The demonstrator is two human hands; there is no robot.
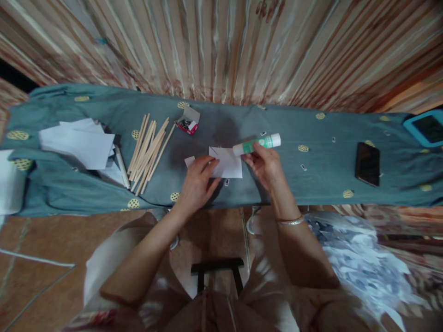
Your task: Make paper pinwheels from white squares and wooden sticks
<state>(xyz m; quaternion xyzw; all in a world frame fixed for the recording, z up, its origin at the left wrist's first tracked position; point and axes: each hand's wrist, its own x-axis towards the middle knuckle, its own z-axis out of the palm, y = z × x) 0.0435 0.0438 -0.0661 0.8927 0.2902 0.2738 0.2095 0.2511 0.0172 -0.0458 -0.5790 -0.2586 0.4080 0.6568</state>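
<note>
Head view: the right hand (266, 162), grip wrapped round a glue stick (255, 145), should glide lightly, I'd judge, while the left hand (198, 182), grip loosely parted, steadies the white paper (229, 164) on the counter (325, 154).

Domestic interior, most likely a room in a home. Indicators: a pleated curtain (221, 50) with brownish, striped patterning forms the backdrop; a creased blue-green cloth (325, 159), printed with yellow motifs, spreads in a long strip before it; brown floor tiles (51, 235) with pale joints lie below.
</note>
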